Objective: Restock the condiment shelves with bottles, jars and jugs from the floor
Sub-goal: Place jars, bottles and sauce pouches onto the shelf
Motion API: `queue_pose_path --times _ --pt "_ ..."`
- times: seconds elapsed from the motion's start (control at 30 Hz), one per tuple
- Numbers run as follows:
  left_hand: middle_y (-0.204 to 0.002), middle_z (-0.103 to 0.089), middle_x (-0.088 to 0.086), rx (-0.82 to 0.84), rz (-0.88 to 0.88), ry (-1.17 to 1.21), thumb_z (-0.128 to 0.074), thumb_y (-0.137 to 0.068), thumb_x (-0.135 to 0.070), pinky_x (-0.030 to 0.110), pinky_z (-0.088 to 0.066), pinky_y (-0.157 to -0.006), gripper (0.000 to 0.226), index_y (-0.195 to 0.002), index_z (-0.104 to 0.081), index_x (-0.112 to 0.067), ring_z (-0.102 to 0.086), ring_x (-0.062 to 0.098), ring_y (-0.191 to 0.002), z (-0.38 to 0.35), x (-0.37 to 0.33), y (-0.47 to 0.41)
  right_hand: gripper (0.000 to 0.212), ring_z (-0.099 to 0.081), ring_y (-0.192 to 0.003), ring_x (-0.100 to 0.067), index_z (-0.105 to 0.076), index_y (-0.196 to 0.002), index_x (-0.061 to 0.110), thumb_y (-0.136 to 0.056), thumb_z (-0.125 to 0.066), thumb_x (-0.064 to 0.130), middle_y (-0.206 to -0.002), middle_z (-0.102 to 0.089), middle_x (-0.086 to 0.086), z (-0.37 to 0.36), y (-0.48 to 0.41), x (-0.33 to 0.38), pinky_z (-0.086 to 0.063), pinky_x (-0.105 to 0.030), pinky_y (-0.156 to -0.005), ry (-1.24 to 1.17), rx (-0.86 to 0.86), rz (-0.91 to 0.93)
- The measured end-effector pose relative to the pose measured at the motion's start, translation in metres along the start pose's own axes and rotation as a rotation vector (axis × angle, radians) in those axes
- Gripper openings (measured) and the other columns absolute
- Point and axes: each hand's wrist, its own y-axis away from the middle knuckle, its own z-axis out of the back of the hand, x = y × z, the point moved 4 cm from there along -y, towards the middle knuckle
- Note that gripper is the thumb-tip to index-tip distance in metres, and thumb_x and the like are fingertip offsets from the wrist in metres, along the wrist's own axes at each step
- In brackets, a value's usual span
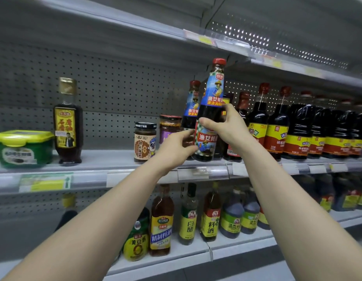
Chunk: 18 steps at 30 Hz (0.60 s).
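Gripping a tall dark glass bottle with a red cap and blue label [209, 110] at mid-body with the right hand [224, 128], thumb across the front, fingers curled round the far side. Tilted a little, neck leaning right, base at the front edge of the grey metal shelf [115, 159]; resting or just above, impossible to tell. Curling the left hand [176, 147] at the lower left of that bottle, fingertips touching its label edge; unclear whether gripping it or the matching red-capped bottle [193, 106] standing just behind. Just left of the left hand: a small brown glass jar with a dark lid [145, 141] and a wider red-rimmed jar [169, 126]. Right of the right hand: a row of dark bottles with yellow-and-red labels [297, 130]. Well to the left: a square amber gold-capped bottle [68, 120] and a green plastic tub with a lime lid [21, 148].
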Motion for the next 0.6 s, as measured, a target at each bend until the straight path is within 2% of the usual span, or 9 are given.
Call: queue_pose_path --times 0.07,0.13,0.2,0.3,0.43,0.6 --pt "-0.129 -0.064 -0.003 -0.016 0.024 -0.027 -0.063 -0.095 -0.016 0.037 -0.053 -0.087 0.055 -0.146 -0.044 -0.025 -0.061 0.015 -0.112 -0.003 0.002 -0.002 0.065 -0.062 -0.096 -0.002 -0.048 -0.133 0.025 -0.079 -0.083 0.036 -0.113 -0.061 0.011 -0.004 -0.004 -0.002 -0.054 -0.026 -0.077 0.023 -0.003 0.014" --pt "-0.13 -0.064 -0.001 -0.035 0.053 -0.032 -0.061 -0.096 -0.015 0.045 -0.05 -0.096 0.057 -0.148 -0.042 -0.024 -0.06 0.021 -0.117 -0.004 0.006 -0.004 0.065 -0.062 -0.097 -0.004 -0.048 -0.134 0.024 -0.08 -0.082 0.036 -0.114 -0.061 0.011 -0.008 -0.008 -0.005 -0.055 -0.029 -0.08 0.034 -0.001 0.018" --pt "-0.128 -0.065 -0.002 -0.05 0.071 -0.035 -0.061 -0.096 -0.013 0.043 -0.048 -0.102 0.056 -0.148 -0.043 -0.025 -0.06 0.02 -0.119 -0.007 0.01 -0.006 0.064 -0.063 -0.106 -0.011 -0.049 -0.134 0.023 -0.08 -0.082 0.036 -0.121 -0.062 0.006 -0.012 -0.012 -0.01 -0.057 -0.036 -0.087 0.035 0.01 0.02" --pt "-0.129 -0.064 -0.004 -0.049 0.071 -0.053 -0.06 -0.096 -0.012 0.04 -0.045 -0.108 0.05 -0.144 -0.048 -0.025 -0.058 0.011 -0.12 -0.011 0.014 -0.006 0.064 -0.061 -0.113 -0.017 -0.049 -0.133 0.023 -0.08 -0.082 0.035 -0.127 -0.06 0.001 -0.021 -0.015 -0.019 -0.056 -0.042 -0.094 0.039 0.019 0.022" --pt "-0.132 -0.062 -0.002 -0.074 0.078 -0.126 -0.059 -0.097 -0.015 0.039 -0.044 -0.108 0.05 -0.144 -0.046 -0.025 -0.056 0.013 -0.122 -0.016 0.018 -0.005 0.056 -0.062 -0.109 -0.016 -0.053 -0.124 0.026 -0.078 -0.083 0.035 -0.119 -0.062 0.005 -0.029 -0.021 -0.031 -0.056 -0.043 -0.094 0.014 0.025 0.026" --pt "-0.134 -0.061 -0.001 -0.105 0.072 -0.184 -0.059 -0.097 -0.014 0.036 -0.044 -0.106 0.051 -0.145 -0.045 -0.024 -0.054 0.015 -0.124 -0.018 0.021 -0.008 0.055 -0.06 -0.108 -0.015 -0.054 -0.124 0.026 -0.078 -0.083 0.036 -0.113 -0.058 0.007 -0.036 -0.031 -0.037 -0.054 -0.038 -0.092 0.02 0.029 0.021"
